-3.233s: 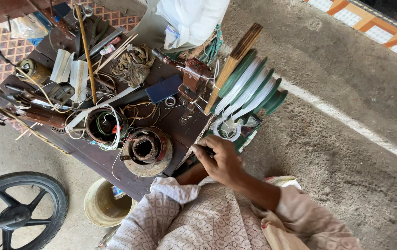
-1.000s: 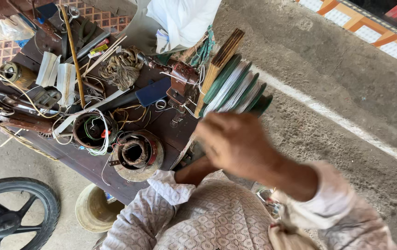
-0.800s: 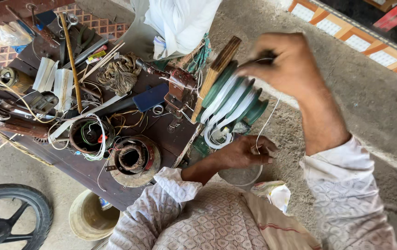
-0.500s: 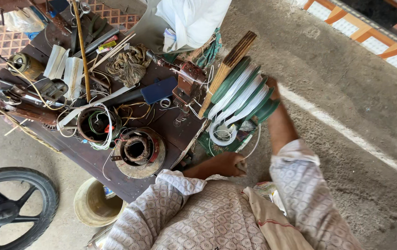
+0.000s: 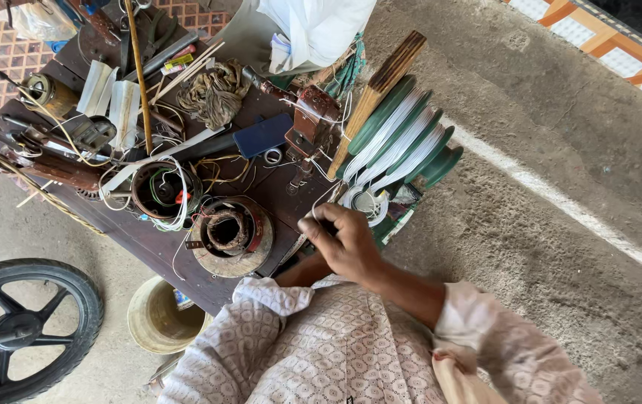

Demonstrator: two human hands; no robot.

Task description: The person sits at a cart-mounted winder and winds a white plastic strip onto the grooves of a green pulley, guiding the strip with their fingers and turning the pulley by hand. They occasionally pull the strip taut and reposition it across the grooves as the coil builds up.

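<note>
"How far along is the winding?"

"The green stepped winding former (image 5: pixel 403 138) carries several white wire coils. The right hand (image 5: pixel 343 243) pinches thin wire beside it, fingers narrow. The left hand is hidden. The round rusty motor stator (image 5: pixel 229 233) on the tabletop (image 5: pixel 156 247) is bare."

A single head-worn camera looks steeply down — nearly straight — over the person's own patterned shirt and raised right hand (image 5: pixel 347 243) onto the cluttered dark surface (image 5: pixel 149 243) close below, with the concrete ground (image 5: pixel 560 247) spreading right — no second view.
</note>
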